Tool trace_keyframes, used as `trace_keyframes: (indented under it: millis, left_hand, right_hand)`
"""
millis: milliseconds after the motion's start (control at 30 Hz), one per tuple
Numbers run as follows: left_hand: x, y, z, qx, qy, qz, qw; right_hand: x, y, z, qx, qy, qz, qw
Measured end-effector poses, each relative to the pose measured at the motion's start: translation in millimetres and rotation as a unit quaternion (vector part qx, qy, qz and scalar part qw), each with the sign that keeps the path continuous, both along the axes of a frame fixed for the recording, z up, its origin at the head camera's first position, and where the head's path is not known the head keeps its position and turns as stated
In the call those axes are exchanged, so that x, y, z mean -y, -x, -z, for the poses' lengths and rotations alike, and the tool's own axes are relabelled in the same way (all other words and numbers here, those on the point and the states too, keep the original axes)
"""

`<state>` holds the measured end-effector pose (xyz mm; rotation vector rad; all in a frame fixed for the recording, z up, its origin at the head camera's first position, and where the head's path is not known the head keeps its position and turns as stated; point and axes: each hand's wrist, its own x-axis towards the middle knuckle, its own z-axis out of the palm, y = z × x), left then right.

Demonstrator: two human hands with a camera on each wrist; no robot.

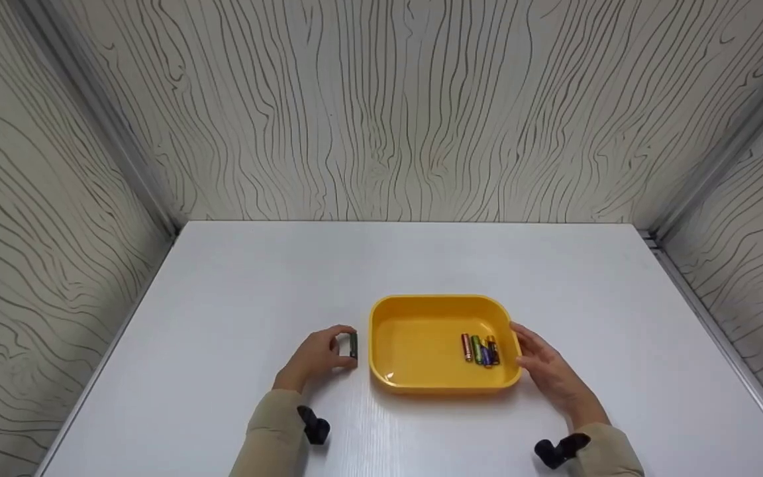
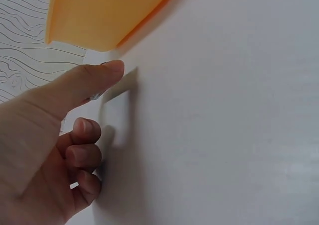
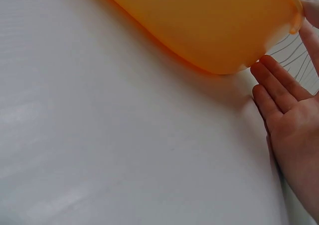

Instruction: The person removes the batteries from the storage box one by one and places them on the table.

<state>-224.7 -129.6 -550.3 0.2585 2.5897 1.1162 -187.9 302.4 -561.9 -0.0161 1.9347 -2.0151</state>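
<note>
My left hand point(image 1: 315, 358) is just left of the yellow tray point(image 1: 408, 384), pinching a dark green battery point(image 1: 354, 345) between thumb and fingertip. The battery stands lengthwise across that gap. In the left wrist view the thumb point(image 2: 94, 83) hides most of it, and the other fingers are curled below. At the tray's right end, my right hand point(image 1: 557, 377) touches the rim with thumb and forefinger. Its other fingers point(image 3: 279, 85) stretch out straight by the outer wall in the right wrist view. Several batteries point(image 1: 477, 350), coloured red, green, blue and dark, lie together inside the tray's right side.
The white table point(image 1: 289, 265) carries the tray near its middle. A wood-grain patterned panel point(image 1: 381, 112) rises behind it, with similar panels at left and right. Black wrist mounts point(image 1: 315, 427) sit on both beige sleeves.
</note>
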Motion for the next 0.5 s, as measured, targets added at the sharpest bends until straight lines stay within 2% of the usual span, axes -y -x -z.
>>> trace_keyframes:
  millis: [200, 500]
  left_hand:
    - [-1.3, 1.1, 0.9, -0.007, 0.022, 0.0, 0.9997]
    - [-1.5, 0.6, 3.5, -0.026, 0.018, 0.008, 0.9995]
  right_hand:
    - [1.0, 0.4, -0.6, 0.009, -0.003, 0.007, 1.0]
    - [1.4, 1.5, 1.6, 0.006, 0.004, 0.012, 1.0]
